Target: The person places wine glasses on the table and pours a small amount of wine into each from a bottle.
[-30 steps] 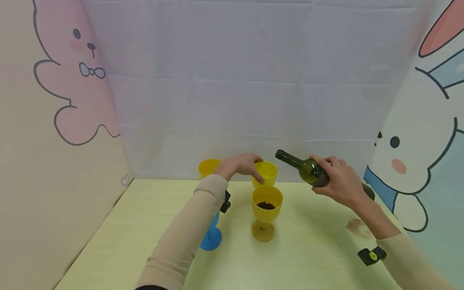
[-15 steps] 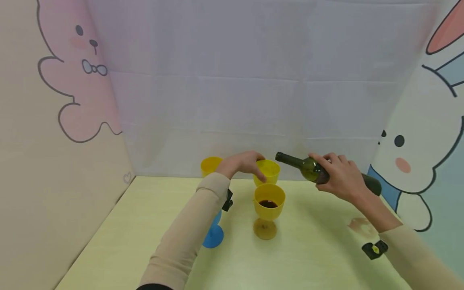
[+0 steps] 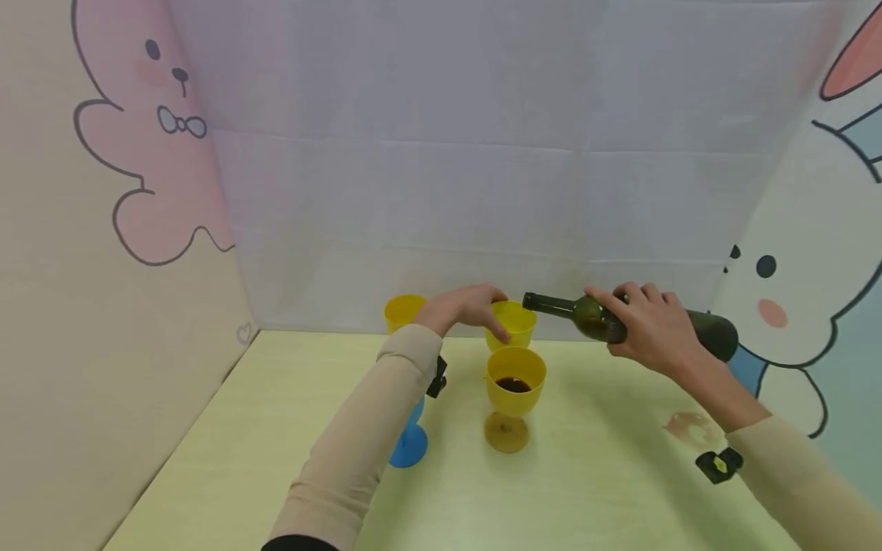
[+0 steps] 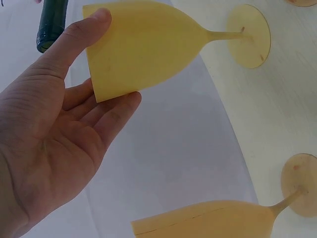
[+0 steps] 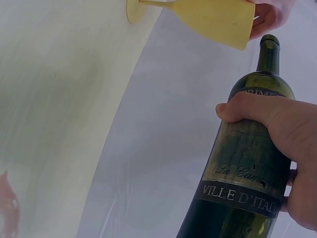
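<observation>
**Bottle tipped at the rim of a held goblet**

The right hand (image 3: 651, 333) wraps its fingers and thumb round the body of a dark green wine bottle (image 3: 599, 317), right of centre in the head view. The bottle lies almost level, its mouth pointing left and reaching the rim of the rear yellow goblet (image 3: 511, 324). In the right wrist view the thumb (image 5: 257, 111) presses across the label's upper edge.

The left hand (image 3: 465, 308) cups that rear goblet just above the middle of the head view; in the left wrist view the thumb (image 4: 74, 37) and curled fingers (image 4: 116, 111) pinch the bowl near its rim.

In front, at frame centre, stands a second yellow goblet (image 3: 515, 383) with dark red liquid in its bowl. A third yellow goblet (image 3: 402, 310) stands further left by the backdrop, and a blue goblet (image 3: 409, 448) is partly hidden behind the left sleeve. All stand on a pale yellow table (image 3: 276, 451), which bears a reddish stain (image 3: 689, 427) at lower right.
</observation>
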Demonstrator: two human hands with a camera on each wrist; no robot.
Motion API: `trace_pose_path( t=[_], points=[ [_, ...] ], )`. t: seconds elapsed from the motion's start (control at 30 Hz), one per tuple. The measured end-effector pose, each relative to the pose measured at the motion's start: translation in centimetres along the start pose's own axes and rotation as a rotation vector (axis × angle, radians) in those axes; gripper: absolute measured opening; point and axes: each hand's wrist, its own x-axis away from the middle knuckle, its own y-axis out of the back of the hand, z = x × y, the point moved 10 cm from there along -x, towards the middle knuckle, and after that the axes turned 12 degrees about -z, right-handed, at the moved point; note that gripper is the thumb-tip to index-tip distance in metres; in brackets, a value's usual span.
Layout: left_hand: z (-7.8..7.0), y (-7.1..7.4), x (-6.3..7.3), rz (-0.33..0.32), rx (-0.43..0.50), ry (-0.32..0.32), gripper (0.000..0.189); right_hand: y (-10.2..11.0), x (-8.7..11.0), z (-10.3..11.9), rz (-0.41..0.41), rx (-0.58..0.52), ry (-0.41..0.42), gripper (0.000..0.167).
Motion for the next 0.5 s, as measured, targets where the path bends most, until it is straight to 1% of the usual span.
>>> trace_pose_path(
  t=[0.17,0.4,0.5],
  points=[
    [-0.22,0.17,0.02,-0.005,-0.006,-0.003,0.083,-0.12,-0.50,0.18,0.007,0.031,0.025,0.096],
    [-0.20,-0.10,0.12,-0.001,-0.010,-0.001,0.084,-0.45,-0.76,0.29,0.064,0.050,0.029,0.092],
    [-0.07,-0.06,0.08,-0.005,0.000,0.006,0.084,-0.33,-0.99,0.39,0.058,0.060,0.046,0.091]
  ],
)
